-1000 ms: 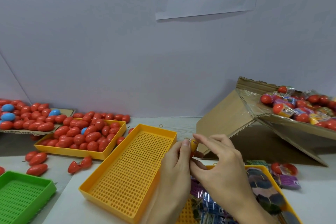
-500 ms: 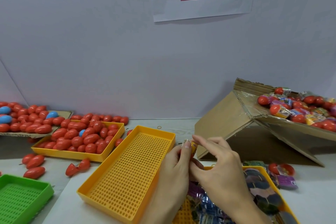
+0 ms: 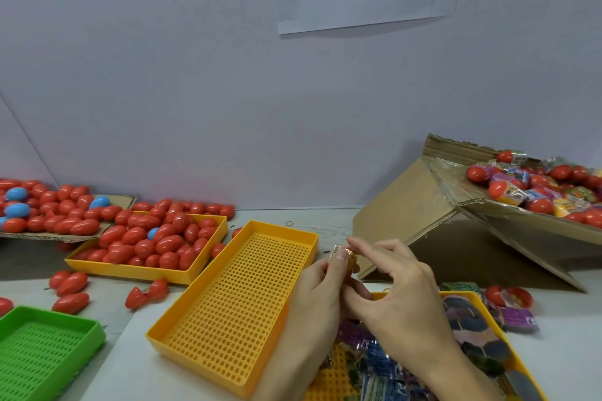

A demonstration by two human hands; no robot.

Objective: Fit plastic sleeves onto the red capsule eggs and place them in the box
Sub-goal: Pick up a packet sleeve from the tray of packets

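Observation:
My left hand (image 3: 317,290) grips a red capsule egg (image 3: 348,270) that is mostly hidden by my fingers, with a yellow printed plastic sleeve (image 3: 351,260) around its top. My right hand (image 3: 395,290) is beside it, and its thumb and forefinger pinch the sleeve's upper edge. Both hands hover above a yellow tray (image 3: 469,298) filled with flat printed sleeves. A tilted cardboard box (image 3: 420,215) at the right holds several sleeved red eggs (image 3: 534,192). Bare red eggs (image 3: 153,241) fill a yellow tray at the left.
An empty perforated yellow tray (image 3: 234,299) lies just left of my hands. A green tray (image 3: 42,358) sits at the bottom left. Loose red eggs (image 3: 70,283) lie on the table, and more red and blue eggs lie on cardboard (image 3: 49,212) at the far left.
My hands stayed together on the egg; my right fingers shifted a little along the sleeve's top. The camera view dipped slightly.

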